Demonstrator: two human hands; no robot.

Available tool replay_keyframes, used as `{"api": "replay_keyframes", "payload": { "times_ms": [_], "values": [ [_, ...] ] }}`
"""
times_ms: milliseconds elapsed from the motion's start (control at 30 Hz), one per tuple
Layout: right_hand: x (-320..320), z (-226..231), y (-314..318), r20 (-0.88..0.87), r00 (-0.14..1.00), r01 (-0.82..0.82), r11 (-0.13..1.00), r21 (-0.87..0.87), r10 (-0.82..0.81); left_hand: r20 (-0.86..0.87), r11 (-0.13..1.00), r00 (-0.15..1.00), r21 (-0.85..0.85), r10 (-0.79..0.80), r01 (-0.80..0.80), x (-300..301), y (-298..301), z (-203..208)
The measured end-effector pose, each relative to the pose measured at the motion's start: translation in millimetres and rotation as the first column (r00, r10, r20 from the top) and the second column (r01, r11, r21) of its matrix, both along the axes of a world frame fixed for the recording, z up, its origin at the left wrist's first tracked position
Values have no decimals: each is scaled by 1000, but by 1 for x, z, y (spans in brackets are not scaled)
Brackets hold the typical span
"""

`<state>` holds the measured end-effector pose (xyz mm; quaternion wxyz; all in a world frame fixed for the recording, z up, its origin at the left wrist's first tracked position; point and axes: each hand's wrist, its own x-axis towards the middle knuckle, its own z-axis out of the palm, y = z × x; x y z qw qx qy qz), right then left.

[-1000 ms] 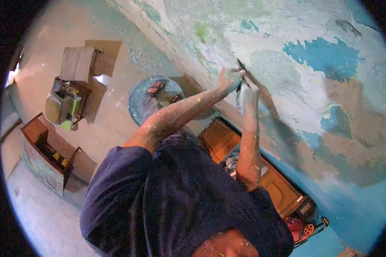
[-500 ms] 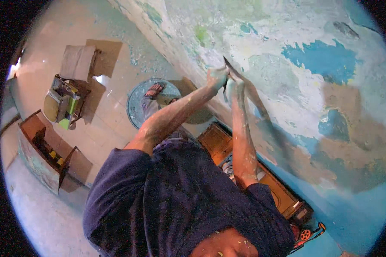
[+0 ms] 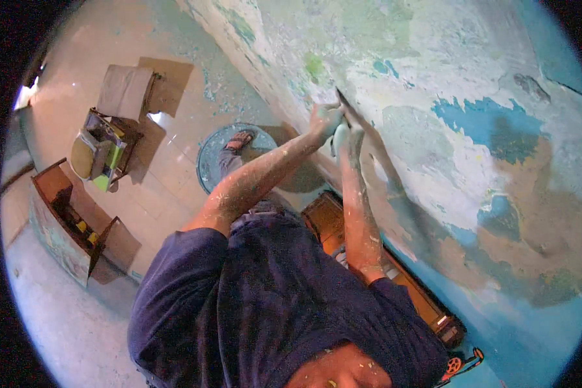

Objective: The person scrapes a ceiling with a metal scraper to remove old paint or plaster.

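Observation:
Both my hands grip one scraper [image 3: 342, 98], whose thin dark blade sticks out beyond my fingers toward the peeling wall [image 3: 427, 77]. My left hand [image 3: 326, 121] is closed on it nearer the blade. Just behind, my right hand [image 3: 347, 141] is wrapped around its rear part, and most of the handle is hidden in my fingers. The blade appears edge-on at the wall; whether it touches is hard to tell. White and grey patches cover the wall there, with a small green spot [image 3: 313, 64] close by and a blue paint patch [image 3: 462, 119] to the right.
My foot stands on a round blue table [image 3: 208, 161], with paint flakes on the floor [image 3: 223, 81] beyond. A wooden cabinet [image 3: 407, 284] stands along the wall at right. Left are a loaded chair [image 3: 103, 152], a cloth-covered piece [image 3: 124, 90] and an open wooden unit [image 3: 58, 187].
My hands and the scraper have moved a little along the wall, closer to the green spot. The whole view has shifted slightly. Both hands keep their grip.

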<state>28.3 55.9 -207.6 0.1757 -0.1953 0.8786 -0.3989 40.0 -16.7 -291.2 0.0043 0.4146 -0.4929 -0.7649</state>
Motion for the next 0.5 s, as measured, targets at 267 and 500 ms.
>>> {"api": "replay_keyframes", "payload": {
  "times_ms": [267, 500],
  "values": [
    [4, 14, -25, 208, 977, 43, 999, 21, -47, -22, 996, 999, -82, -25, 23, 11, -24, 40],
    [-4, -15, -24, 96, 995, 37, 991, -128, -25, -56, 987, 996, -146, -72, 63, 14, -32, 31]
  ]
}}
